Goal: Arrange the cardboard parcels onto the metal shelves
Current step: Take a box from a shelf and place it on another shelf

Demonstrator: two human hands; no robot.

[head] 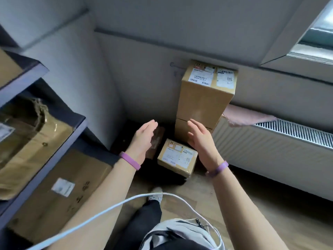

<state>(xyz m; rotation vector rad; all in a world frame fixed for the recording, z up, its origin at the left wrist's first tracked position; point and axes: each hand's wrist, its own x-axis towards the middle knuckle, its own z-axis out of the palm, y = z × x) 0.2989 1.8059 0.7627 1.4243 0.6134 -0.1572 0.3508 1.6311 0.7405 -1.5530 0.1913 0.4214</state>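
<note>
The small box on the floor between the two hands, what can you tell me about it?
The small box is plain brown cardboard, closed, lying flat on a dark patch of floor. Its top carries white shipping labels with barcodes and a small handling sticker near one corner; the print is too blurred to read. It sits just in front of a taller stack of boxes by the wall. The left hand and right hand hover open above it, not touching.

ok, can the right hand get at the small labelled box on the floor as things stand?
Probably yes. The right hand is open and empty, just above and right of the small box, with nothing between them. The box's top and right side look free; the tall stack stands behind it, not in the way.
</note>
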